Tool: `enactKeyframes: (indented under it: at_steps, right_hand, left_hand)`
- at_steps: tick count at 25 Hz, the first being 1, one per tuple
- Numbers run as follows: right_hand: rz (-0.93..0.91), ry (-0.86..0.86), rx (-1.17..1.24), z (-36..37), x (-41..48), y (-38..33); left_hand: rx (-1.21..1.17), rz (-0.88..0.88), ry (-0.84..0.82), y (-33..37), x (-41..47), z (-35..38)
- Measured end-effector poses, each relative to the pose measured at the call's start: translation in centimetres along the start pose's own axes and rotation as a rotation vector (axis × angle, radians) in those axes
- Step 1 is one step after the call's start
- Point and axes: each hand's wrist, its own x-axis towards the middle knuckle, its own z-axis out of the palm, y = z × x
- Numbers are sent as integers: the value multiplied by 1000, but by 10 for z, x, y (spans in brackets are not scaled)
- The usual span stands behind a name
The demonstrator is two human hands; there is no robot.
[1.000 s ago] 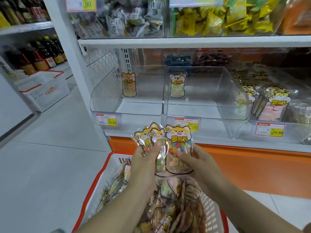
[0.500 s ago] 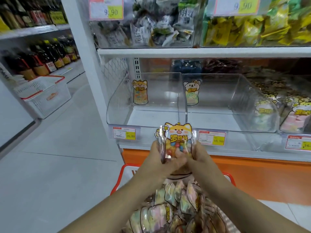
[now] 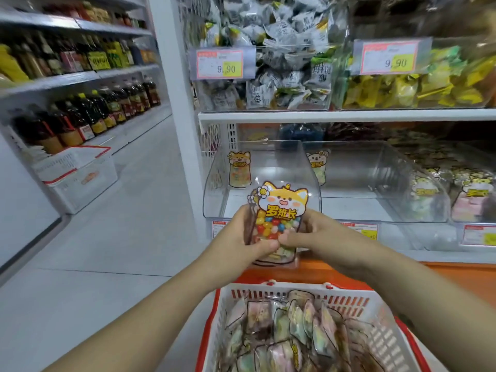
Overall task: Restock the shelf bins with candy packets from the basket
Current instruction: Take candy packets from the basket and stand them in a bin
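Shop aisle, pale tiled floor [image 3: 107,237]. Far left: shelves of dark bottles [image 3: 107,108], with a white crate [image 3: 80,175] trimmed in red on the floor below them.

Upper shelf ahead: clear tubs of grey-white wrapped sweets [image 3: 281,63] and yellow wrapped sweets [image 3: 416,87]. A red-and-yellow price tag [image 3: 220,63] on the grey-white tub reads 9.90.

Lower shelf: left bin [image 3: 268,157], clear rigid plastic with a curved front wall. A sample packet [image 3: 239,170] sits flat against its back. Second bin [image 3: 375,178] touches it on the right, same make. Far-right bin [image 3: 472,194] holds pink and pale packets. An orange panel [image 3: 456,275] runs under the shelf.

Basket [image 3: 349,302] is nearest, below the hands. It is white slotted plastic with a red rim, packed with spare packets [image 3: 290,331] standing on edge, glossy, with pastel contents.

The candy packets [image 3: 280,208] are held upright above the basket's far rim. They stand in front of the left bin's front wall and cover part of it. The front one is a glossy clear pouch with an orange-yellow cat-shaped header and a daisy, and holds multicoloured bean-shaped sweets. The edge of another pouch shows behind its left side; how many are in the stack cannot be told.

Both hands are closed together on the stack. Left hand [image 3: 239,237] grips the left edge, thumb across the lower front. Right hand [image 3: 322,237] grips the right edge, thumb likewise. The thumb tips almost meet. The fingers curl behind the pouch, mostly hidden.
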Motion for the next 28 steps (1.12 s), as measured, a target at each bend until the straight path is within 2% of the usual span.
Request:
enactKeyframes:
  at_steps: [4,7,11,12,14,15,17,18,20,22,24,26,28]
  right_hand:
    - [37,79,-49,11,15,-19]
    - [-14,172,-13,5,41,-35]
    - [-60,267,40,-2,96,-40]
    - [-53,290,53,-4,114,-36]
    - [-7,327,57,-9,153,-23]
    - [29,346,53,-11,173,-15]
    - [98,372,51,-17,211,3]
    - [140,384,53,-19,230,13]
    - [205,400,27,-23,266,31]
    - [230,386,15,-25,296,40]
    - [221,389,28,-25,318,46]
    - [170,407,-17,-24,333,51]
    - [119,435,-248,-24,339,56]
  left_hand:
    - [110,72,80,8,11,-8]
    - [206,119,141,21,37,-17]
    - [178,142,200,17,89,-37]
    - [270,149,232,10,99,-46]
    - [664,86,265,-4,108,-63]
    - [896,61,251,-13,109,-68]
    - [1229,91,119,-23,108,-67]
    - [1337,144,55,-31,108,-65]
    - [1391,306,44,-48,110,-65]
    - [1345,553,167,-67,110,-71]
    - [1329,730,275,-78,107,-73]
    - [1278,826,292,-79,104,-75]
    - [1220,867,304,-81,105,-77]
